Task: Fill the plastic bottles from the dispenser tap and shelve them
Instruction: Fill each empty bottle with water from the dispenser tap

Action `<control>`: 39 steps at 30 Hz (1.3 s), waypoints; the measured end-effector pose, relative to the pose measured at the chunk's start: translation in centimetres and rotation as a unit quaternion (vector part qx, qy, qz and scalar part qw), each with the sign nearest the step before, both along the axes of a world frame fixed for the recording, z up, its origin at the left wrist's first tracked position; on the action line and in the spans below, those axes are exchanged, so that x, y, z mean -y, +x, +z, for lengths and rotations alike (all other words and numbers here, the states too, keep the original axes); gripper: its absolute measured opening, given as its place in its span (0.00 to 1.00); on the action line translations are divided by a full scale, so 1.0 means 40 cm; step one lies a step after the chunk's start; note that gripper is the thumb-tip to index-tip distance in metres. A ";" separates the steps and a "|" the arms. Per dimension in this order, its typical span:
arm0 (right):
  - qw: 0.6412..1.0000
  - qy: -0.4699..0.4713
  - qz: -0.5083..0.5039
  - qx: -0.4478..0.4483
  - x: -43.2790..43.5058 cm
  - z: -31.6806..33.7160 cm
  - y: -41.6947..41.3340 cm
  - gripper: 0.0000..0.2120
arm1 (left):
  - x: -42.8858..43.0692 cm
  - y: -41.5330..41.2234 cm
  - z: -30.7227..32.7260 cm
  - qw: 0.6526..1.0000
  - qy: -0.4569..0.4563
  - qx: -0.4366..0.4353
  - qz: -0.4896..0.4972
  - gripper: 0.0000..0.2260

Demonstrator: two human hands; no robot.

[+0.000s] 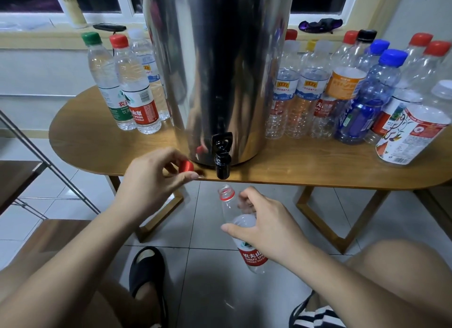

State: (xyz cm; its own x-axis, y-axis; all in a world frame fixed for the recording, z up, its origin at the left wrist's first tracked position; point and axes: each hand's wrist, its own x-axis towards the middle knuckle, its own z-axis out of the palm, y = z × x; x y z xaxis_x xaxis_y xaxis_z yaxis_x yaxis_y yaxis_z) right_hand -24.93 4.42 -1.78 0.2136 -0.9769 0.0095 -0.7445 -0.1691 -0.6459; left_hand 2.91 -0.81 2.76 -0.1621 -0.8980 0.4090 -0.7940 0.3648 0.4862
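Right hand (264, 226) gripped the uncapped bottle (241, 232), neck tilted up-left, mouth just below and beside the tap (222, 165). Left hand (149, 183) pinched the red cap (186, 166) at the table (318, 166) edge.

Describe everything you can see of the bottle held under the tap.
The bottle is clear thin plastic with a red label and a red neck ring. It is uncapped and looks empty. The right hand grips its upper body, holding it tilted, mouth just below the black tap, not touching it.
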 end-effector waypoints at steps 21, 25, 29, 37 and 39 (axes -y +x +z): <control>0.998 0.019 -0.031 0.051 0.022 -0.004 0.015 0.28 | -0.050 -0.057 0.058 0.989 -0.048 -0.139 -0.032 0.15; 0.997 0.023 -0.028 0.062 0.023 0.006 0.022 0.29 | -0.072 -0.108 0.071 0.973 -0.043 -0.188 -0.129 0.24; 0.997 0.022 -0.027 0.066 0.027 0.007 0.029 0.32 | -0.066 -0.141 0.069 0.972 -0.062 -0.179 -0.137 0.27; 0.994 0.028 -0.029 0.098 0.031 -0.005 0.042 0.32 | -0.054 -0.142 0.077 0.969 -0.053 -0.170 -0.171 0.21; 0.994 0.025 -0.033 0.102 0.033 -0.011 0.045 0.31 | -0.055 -0.141 0.081 0.970 -0.061 -0.159 -0.172 0.22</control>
